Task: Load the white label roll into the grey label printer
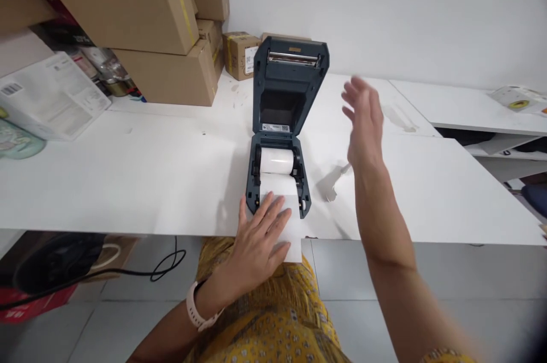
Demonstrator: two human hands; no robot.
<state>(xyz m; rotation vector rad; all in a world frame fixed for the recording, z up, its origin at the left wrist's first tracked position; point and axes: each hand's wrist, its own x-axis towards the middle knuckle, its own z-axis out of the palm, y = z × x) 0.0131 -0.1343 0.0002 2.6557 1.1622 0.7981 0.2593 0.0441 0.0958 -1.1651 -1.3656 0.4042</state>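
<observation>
A dark grey label printer [305, 195] stands on the white table with its lid [290, 81] raised. Inside it sits a white label roll [277, 161], and its paper strip [293, 237] runs forward over the printer's front and past the table edge. My left hand [265, 237] lies flat on that strip with the fingers spread. To the right of the raised lid, my right hand [363, 118] is up in the air, fingers stretched and slightly blurred, holding nothing. Below it a torn scrap of paper [337, 183] rests on the table.
Cardboard boxes [166, 75] are stacked at the back left, and a small taped box [240, 55] stands behind the printer. A white carton [53, 95] is at the far left. Black cable [128, 270] hangs below the front edge. Label rolls [519, 98] lie far right.
</observation>
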